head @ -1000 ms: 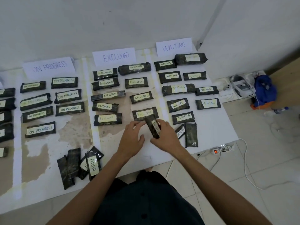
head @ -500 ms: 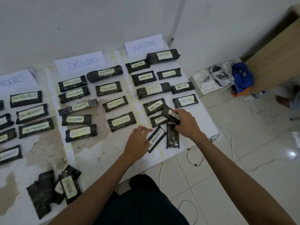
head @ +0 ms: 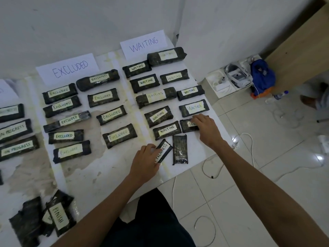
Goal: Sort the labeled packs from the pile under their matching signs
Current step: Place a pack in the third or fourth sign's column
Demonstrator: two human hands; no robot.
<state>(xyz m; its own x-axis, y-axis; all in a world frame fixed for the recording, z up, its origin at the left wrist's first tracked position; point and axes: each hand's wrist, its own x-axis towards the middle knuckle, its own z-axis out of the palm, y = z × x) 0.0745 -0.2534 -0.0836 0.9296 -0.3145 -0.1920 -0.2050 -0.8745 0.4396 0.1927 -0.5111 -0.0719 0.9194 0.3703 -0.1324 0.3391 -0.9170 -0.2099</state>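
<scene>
The left hand (head: 144, 163) grips the ON PROGRESS pack (head: 163, 151) near the counter (head: 110, 168) front edge. The right hand (head: 207, 130) holds a WAITING pack (head: 187, 125) flat under the WAITING sign (head: 143, 44)

White wall (head: 89, 24) behind, turning a corner at the back. Pale tiled floor (head: 249, 193) on the right. Against the wall: open white box (head: 213, 82) with a white device (head: 236, 75) in it, blue bag (head: 262, 73) just beside. Clear plastic bottle (head: 279, 96) lies near the bag. Light wooden panel (head: 299, 47) far right. White cables (head: 247, 134) trail loose over the tiles.
</scene>
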